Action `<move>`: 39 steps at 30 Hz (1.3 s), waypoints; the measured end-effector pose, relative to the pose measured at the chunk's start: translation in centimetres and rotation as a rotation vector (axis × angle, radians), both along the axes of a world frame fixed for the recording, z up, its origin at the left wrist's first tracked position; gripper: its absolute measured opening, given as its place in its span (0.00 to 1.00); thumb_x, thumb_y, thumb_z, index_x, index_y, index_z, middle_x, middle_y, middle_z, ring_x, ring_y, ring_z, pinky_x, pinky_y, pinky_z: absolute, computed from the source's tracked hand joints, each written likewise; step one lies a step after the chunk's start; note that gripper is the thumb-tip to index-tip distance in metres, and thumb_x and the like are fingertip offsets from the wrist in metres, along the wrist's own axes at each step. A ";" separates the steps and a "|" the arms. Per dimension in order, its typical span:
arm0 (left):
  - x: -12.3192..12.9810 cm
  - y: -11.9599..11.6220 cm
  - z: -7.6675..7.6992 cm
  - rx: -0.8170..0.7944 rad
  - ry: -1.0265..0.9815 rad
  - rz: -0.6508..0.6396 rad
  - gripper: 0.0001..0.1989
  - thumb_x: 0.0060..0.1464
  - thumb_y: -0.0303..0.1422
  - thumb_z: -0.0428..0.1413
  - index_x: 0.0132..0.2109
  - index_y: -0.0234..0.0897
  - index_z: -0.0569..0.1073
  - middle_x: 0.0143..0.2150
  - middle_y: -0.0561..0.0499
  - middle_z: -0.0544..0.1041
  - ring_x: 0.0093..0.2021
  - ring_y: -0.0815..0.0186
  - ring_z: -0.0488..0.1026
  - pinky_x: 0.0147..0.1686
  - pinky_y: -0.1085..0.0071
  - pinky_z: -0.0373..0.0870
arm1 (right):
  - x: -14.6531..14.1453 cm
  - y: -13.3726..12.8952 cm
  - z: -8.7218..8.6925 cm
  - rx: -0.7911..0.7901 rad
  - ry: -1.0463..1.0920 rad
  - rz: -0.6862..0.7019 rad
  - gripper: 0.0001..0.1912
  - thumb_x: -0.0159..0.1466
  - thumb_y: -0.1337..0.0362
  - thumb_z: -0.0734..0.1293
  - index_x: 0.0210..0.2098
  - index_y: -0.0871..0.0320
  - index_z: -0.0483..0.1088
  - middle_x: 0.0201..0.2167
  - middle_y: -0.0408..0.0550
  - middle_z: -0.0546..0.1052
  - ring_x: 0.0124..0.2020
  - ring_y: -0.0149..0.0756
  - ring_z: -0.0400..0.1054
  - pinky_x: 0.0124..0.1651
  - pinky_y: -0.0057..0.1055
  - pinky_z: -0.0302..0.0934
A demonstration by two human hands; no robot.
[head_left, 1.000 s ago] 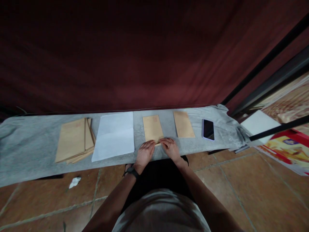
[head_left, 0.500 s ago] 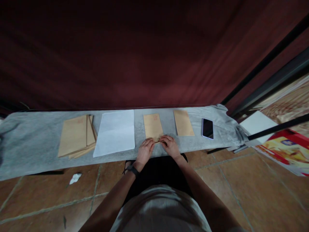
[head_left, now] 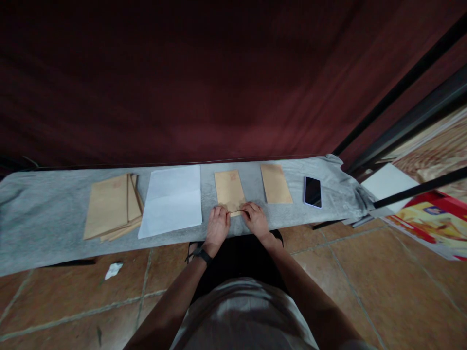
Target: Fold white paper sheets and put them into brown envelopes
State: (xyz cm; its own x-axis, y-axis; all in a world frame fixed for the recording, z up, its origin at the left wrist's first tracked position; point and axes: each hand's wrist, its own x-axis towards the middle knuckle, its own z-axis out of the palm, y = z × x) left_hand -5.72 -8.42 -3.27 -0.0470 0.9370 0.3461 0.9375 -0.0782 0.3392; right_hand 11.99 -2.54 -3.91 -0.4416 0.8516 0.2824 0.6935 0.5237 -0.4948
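A brown kraft paper envelope (head_left: 229,187) with a faint reddish print lies in front of me, its near end between my hands. My left hand (head_left: 219,224) grips the left corner of that end, fingers close together. On the opposite corner, my right hand (head_left: 256,221) pinches the paper between thumb and fingers. Between them a narrow strip with a crease line shows, and my fingertips cover its ends. Just right of this lies another brown envelope (head_left: 276,183), apart from both hands. White paper sheets (head_left: 171,201) lie to the left.
Further left is a fanned stack of brown envelopes (head_left: 107,206). A phone (head_left: 313,192) lies toward the right end of the grey cloth-covered table (head_left: 47,214). Behind hangs a dark red curtain (head_left: 219,97). Black metal bars and a red-yellow box (head_left: 434,218) stand at right.
The strip at the envelope's near end, raised before, now looks flatter. Both hands have shifted only slightly, fingertips still at the corners. The whole view has moved a little.
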 end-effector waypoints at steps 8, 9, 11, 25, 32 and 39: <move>0.1 0.1 0.1 0.000 0.025 0.041 0.10 0.67 0.32 0.46 0.44 0.38 0.72 0.42 0.43 0.74 0.47 0.54 0.70 0.50 0.56 0.70 | -0.2 -3.6 -0.1 0.087 -0.005 0.194 0.22 0.73 0.65 0.58 0.64 0.55 0.66 0.64 0.51 0.71 0.66 0.40 0.61 0.71 0.46 0.51; 0.0 0.1 0.1 -0.005 0.021 0.045 0.09 0.66 0.32 0.47 0.43 0.38 0.72 0.42 0.43 0.74 0.46 0.54 0.70 0.49 0.56 0.70 | -0.3 -4.2 -0.2 0.089 -0.034 0.217 0.23 0.73 0.64 0.58 0.66 0.56 0.64 0.65 0.51 0.69 0.67 0.40 0.60 0.71 0.46 0.50; 0.0 0.2 0.0 -0.011 0.013 0.053 0.09 0.66 0.31 0.47 0.42 0.38 0.71 0.41 0.43 0.74 0.45 0.54 0.70 0.48 0.56 0.70 | -0.6 -5.3 -0.3 0.087 -0.081 0.206 0.24 0.73 0.61 0.59 0.68 0.56 0.61 0.67 0.51 0.66 0.68 0.42 0.58 0.72 0.47 0.48; 1.6 -3.8 -1.4 -0.073 0.087 -0.190 0.26 0.66 0.27 0.42 0.69 0.30 0.60 0.68 0.38 0.66 0.70 0.57 0.61 0.68 0.54 0.59 | -1.1 -6.2 -0.5 0.043 -0.097 0.086 0.26 0.73 0.64 0.57 0.70 0.53 0.58 0.69 0.49 0.64 0.69 0.44 0.57 0.73 0.51 0.43; 1.6 -4.5 -1.0 -0.103 0.161 -0.193 0.29 0.66 0.34 0.48 0.70 0.28 0.59 0.70 0.34 0.62 0.73 0.53 0.55 0.70 0.51 0.56 | 0.2 -5.5 -0.8 0.045 -0.092 -0.002 0.25 0.73 0.64 0.57 0.69 0.54 0.59 0.68 0.51 0.65 0.69 0.45 0.58 0.73 0.51 0.44; 3.9 -4.2 -0.4 -0.195 0.236 -0.123 0.35 0.62 0.37 0.54 0.71 0.27 0.56 0.72 0.27 0.56 0.72 0.42 0.53 0.68 0.41 0.53 | 0.8 -5.2 -0.9 0.052 -0.073 -0.037 0.25 0.74 0.64 0.56 0.69 0.54 0.59 0.67 0.51 0.66 0.69 0.47 0.57 0.72 0.54 0.43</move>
State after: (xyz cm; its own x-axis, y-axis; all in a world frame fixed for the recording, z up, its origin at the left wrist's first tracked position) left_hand -1.79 -12.62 -3.69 0.1307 0.9803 0.1478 0.9795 -0.1507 0.1337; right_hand 12.77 -7.77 -4.77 -0.4310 0.8527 0.2951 0.7464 0.5207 -0.4145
